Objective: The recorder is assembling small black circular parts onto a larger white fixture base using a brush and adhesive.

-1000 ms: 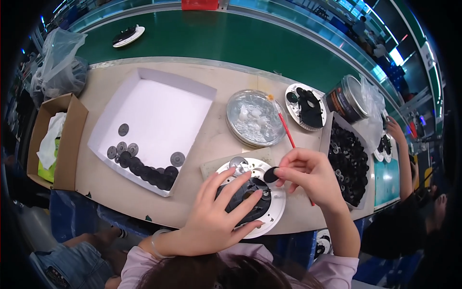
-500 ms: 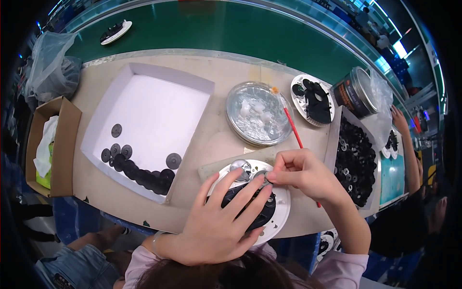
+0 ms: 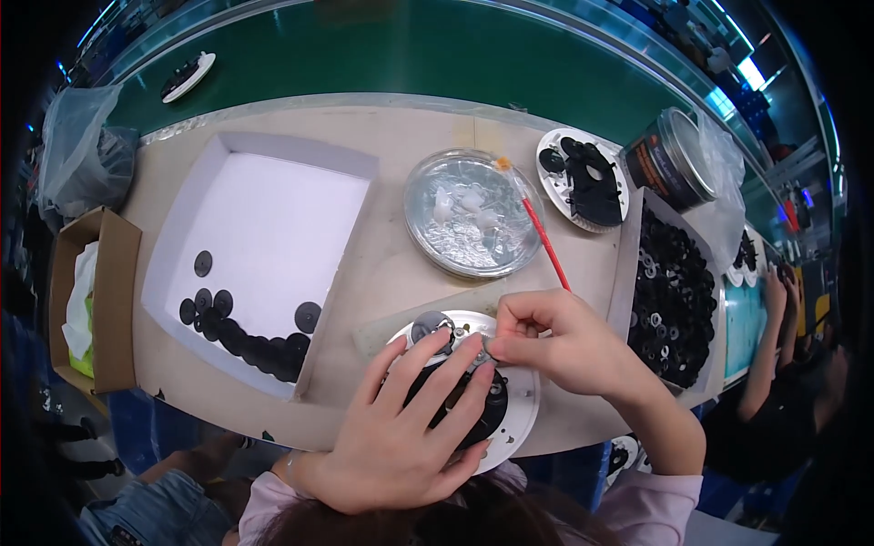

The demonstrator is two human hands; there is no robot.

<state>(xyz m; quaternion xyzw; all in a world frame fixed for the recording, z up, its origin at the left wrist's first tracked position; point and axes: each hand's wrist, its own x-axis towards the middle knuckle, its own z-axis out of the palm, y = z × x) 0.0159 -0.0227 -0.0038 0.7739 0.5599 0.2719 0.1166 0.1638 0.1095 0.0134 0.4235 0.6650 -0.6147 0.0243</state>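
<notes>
- At the near edge of the worktop (image 3: 382, 264) sits a white round plate (image 3: 517, 420) with a black part (image 3: 460, 409) on it, right in front of the person, so both hands reach it without stretching.
- The left hand (image 3: 401, 437) lies flat over the black part with fingers spread wide; its grip closes on nothing and seems to press the part down to steady it.
- The right hand (image 3: 564, 341) comes in from the right with a narrow grip, thumb and fingertips pinched on a small grey piece (image 3: 496, 348) just above the plate, touching the left fingertips.
- A tray of black rings (image 3: 669, 300) stands just beside the right hand, handy as a supply.
- A white box (image 3: 264, 246) on the left holds a few black discs (image 3: 246, 332) gathered in its near corner, close to the left hand.
- A clear round dish (image 3: 473, 214) sits behind the plate, with a red-handled brush (image 3: 544, 238) resting across its rim, handle toward the right hand.
- A second white plate (image 3: 583, 168) with black parts and a dark tin (image 3: 669, 159) stand further back on the right, out of the way.
- A cardboard box (image 3: 96, 300) hangs at the far left edge.
</notes>
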